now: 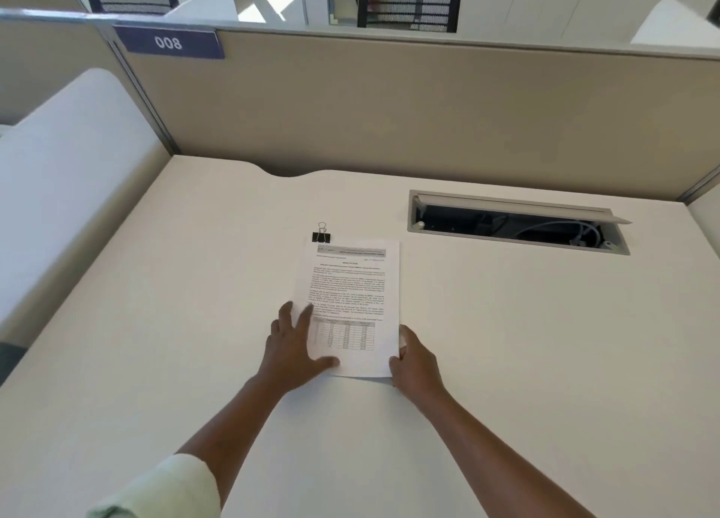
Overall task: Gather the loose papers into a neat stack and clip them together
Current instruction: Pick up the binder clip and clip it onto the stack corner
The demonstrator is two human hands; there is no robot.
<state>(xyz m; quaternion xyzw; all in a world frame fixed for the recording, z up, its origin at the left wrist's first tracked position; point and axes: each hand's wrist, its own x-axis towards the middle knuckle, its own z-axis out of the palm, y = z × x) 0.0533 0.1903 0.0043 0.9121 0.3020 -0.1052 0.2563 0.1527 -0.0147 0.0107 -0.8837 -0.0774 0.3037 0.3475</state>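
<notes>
Left hand [296, 346] flat, fingers spread, pins papers [350, 284] for squaring. Right hand [415, 361] curls against their edge; pinch unclear. Binder clip [321, 237] waits beyond left fingertips.

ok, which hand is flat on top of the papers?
The left hand: fingers spread flat on the papers. The right hand only meets their right edge.

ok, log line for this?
papers stacked | binder clip at top-left corner | left hand flat on top | right hand at edge
</notes>
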